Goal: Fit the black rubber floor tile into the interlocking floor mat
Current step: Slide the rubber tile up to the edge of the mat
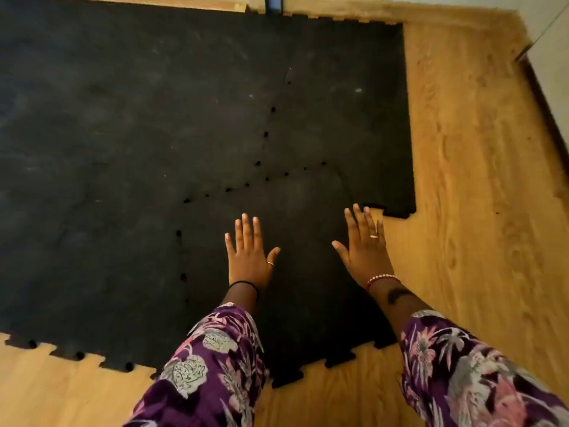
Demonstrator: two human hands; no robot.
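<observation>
Tile: black square rubber floor tile (295, 272) lies at the black interlocking floor mat's (123, 149) near-right corner.
Hands: left hand (248, 257), right hand (365, 251) flat, fingers spread, grasping nothing.
Progress: nearly seated; seams want pressing, I'd say.

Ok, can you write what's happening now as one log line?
left hand: open, flat on tile | right hand: open, flat at tile's right edge | black tile: lying in the mat | seam gaps visible

Purple floral sleeves (212, 359), a black band on the left wrist, red-and-white beads (382, 278) on the right, rings.
</observation>
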